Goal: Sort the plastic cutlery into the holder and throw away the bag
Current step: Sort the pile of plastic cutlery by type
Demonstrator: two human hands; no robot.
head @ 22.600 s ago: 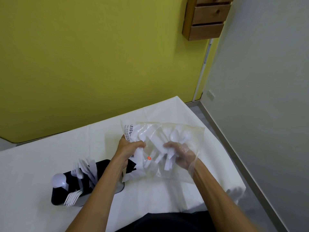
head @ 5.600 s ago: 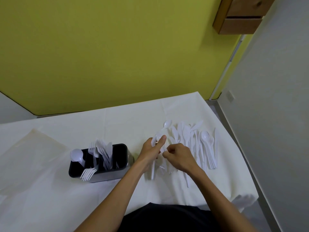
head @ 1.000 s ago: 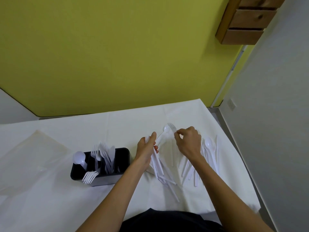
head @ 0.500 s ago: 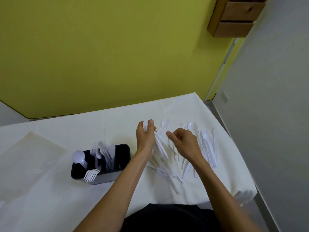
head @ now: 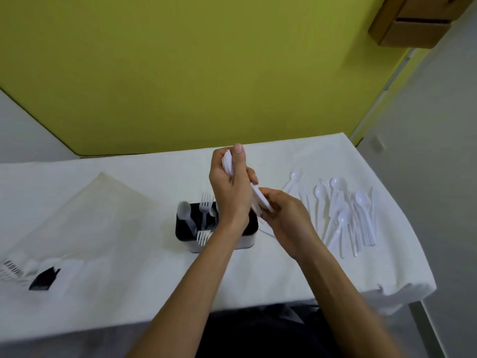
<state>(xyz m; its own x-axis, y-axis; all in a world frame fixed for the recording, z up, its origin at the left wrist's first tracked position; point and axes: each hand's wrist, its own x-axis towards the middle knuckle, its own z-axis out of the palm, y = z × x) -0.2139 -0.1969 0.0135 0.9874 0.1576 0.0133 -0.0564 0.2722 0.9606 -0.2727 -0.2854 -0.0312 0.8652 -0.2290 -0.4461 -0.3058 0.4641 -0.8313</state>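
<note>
My left hand (head: 231, 187) grips a bundle of white plastic knives (head: 259, 200), lifted above the right end of the black cutlery holder (head: 184, 231). My right hand (head: 285, 215) touches the bundle's lower end with curled fingers. The holder has forks and a spoon standing in its left and middle compartments. A pile of loose white spoons and other cutlery (head: 348, 215) lies on the table to the right. The clear plastic bag (head: 85, 220) lies flat at the left.
The white table (head: 160, 285) ends at a front edge near my body and at a right edge by the grey wall. A yellow wall rises behind. A wooden drawer unit (head: 418, 24) hangs at the upper right.
Both hands have moved left with the bundle, from over the loose pile to above the holder. The bundle is now gathered tight and raised.
</note>
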